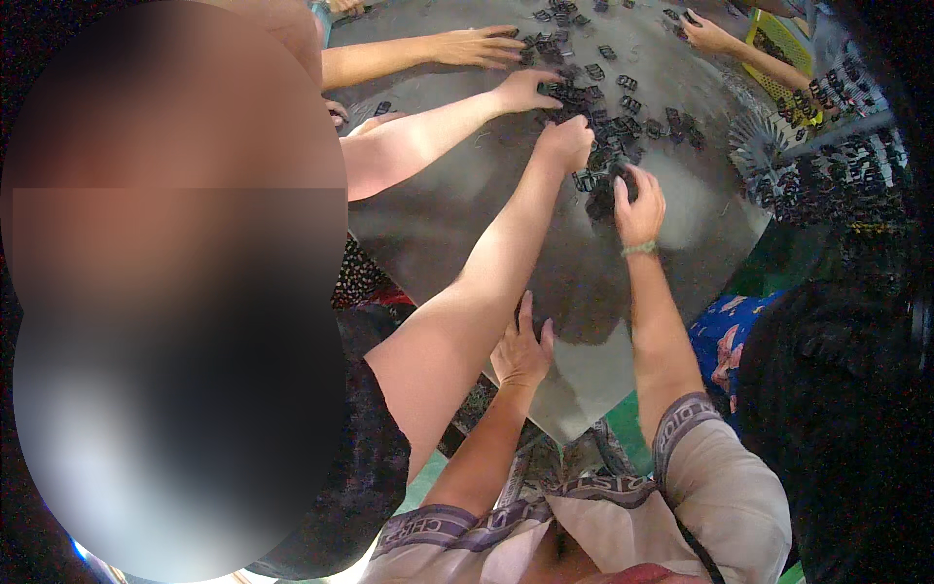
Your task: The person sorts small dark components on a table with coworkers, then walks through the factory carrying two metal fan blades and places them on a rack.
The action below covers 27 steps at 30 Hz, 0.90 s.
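Small black plastic pieces with open frames (608, 131) lie in a loose heap on the grey tabletop (681, 253). My right hand (640, 206), with a pale green band at its wrist, is at the near edge of this heap. Its fingers and thumb curl round some dark pieces (621, 175), partly hidden by the hand. Near the close corner of the table is my left hand (522, 352), palm down and fingers apart. Dark patches show between its fingers; whether these are pieces or shadow I cannot make out.
From the left, other people's hands reach into the heap: a closed hand (567, 146) and two more beyond it. Another person's hand (705, 34) holds a dark piece at the far right. A yellow basket (778, 58) and a mass of dark pieces (827, 165) lie right.
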Motion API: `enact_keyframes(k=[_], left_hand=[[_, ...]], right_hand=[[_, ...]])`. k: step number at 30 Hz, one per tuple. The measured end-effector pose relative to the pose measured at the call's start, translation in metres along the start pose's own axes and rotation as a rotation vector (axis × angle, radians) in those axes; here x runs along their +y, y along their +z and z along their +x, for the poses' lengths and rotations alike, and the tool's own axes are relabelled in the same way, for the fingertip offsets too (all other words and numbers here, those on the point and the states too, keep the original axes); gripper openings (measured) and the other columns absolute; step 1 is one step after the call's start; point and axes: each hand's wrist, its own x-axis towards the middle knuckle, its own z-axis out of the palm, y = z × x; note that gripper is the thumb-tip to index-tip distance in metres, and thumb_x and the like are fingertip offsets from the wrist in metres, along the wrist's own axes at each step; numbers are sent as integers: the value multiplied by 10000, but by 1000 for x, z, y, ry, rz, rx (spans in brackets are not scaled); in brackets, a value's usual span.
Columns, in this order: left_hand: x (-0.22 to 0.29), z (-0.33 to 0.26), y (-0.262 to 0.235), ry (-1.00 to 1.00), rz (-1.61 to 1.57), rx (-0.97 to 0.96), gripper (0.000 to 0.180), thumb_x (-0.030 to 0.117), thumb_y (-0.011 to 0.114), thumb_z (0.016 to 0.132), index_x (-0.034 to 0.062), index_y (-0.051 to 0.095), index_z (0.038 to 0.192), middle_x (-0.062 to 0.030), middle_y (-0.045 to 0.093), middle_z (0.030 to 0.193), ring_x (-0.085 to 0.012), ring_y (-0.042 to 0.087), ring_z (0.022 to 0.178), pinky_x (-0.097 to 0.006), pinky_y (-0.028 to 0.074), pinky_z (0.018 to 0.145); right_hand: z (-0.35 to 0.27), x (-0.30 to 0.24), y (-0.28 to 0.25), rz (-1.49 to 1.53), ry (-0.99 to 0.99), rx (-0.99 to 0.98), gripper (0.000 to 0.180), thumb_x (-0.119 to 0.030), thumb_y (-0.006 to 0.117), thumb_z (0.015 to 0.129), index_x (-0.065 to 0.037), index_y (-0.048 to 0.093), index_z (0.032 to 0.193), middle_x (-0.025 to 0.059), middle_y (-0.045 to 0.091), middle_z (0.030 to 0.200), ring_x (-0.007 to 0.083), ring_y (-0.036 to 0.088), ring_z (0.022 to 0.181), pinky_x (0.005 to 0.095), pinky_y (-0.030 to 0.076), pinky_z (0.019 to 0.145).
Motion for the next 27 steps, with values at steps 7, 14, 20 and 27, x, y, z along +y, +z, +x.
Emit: enact_keyframes(k=[7,14,20,27], left_hand=[[0,1,6,-4,-48,-17,612,376,541,807,188,292,1333,-122,254,1382,-357,249,1256,-544,206,990],[-3,-2,9,-41,-43,-23,619,360,544,796,169,293,1329,-128,212,1402,-363,238,1261,-555,174,1001],[0,2,8,4,42,-43,627,393,518,811,180,270,1346,-146,234,1387,-375,229,1266,-565,163,999],[7,-2,0,-81,1,-105,631,362,530,806,186,260,1349,-99,193,1413,-364,160,1296,-577,132,1011]], right_hand=[[105,64,1,-450,153,312,433,-418,515,804,-174,536,1161,137,487,1209,322,432,1138,489,328,937],[97,5,22,332,98,-262,341,-346,492,831,-133,587,1080,175,558,1087,332,500,1051,391,365,929],[145,79,10,-516,97,48,495,-385,480,828,-139,437,1255,119,400,1306,311,330,1229,455,251,1019],[97,84,-17,-544,210,-77,559,-461,405,860,-87,407,1275,115,347,1361,270,285,1278,485,213,1037]])
